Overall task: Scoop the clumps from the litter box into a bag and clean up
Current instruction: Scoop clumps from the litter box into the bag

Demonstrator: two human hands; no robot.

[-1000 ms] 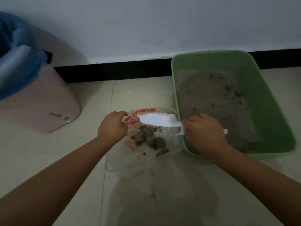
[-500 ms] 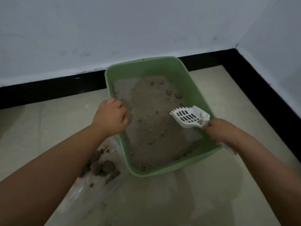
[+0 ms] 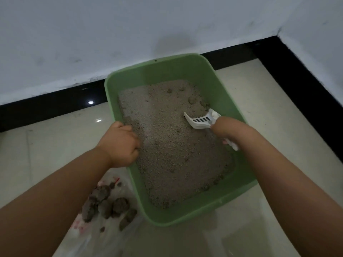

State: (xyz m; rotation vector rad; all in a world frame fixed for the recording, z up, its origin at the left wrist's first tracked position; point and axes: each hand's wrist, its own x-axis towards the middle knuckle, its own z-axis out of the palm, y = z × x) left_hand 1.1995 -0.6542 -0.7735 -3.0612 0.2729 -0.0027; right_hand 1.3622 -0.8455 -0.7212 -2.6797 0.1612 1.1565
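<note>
Head camera, looking down at a tiled floor (image 3: 278, 108) in a room corner. Both forearms enter from the bottom edge, cut off above the elbow. The right hand (image 3: 227, 129) is seen from behind, so its fingers are hidden, but it grasps the handle of one white slotted litter scoop (image 3: 201, 120); the handle's end pokes out below the wrist. The scoop head points toward 10 o'clock, its front lip touching the grey litter (image 3: 167, 141). The left hand (image 3: 121, 143) has its fingers curled over the left rim of the single green litter box (image 3: 185, 217), gripping it at about 9 o'clock. A few small clumps sit in the litter toward 1 o'clock, too dim to count. At 7 o'clock, touching the box's near left corner, lies one clear plastic bag (image 3: 111, 236) with red print, partly hidden under the left forearm and cut off by the bottom edge; it holds roughly eight dark clumps (image 3: 120, 205), some merging in the dim light. The box's far end sits close to the black baseboard (image 3: 46, 106); open floor lies to its right, toward 3 o'clock, and to its left.
</note>
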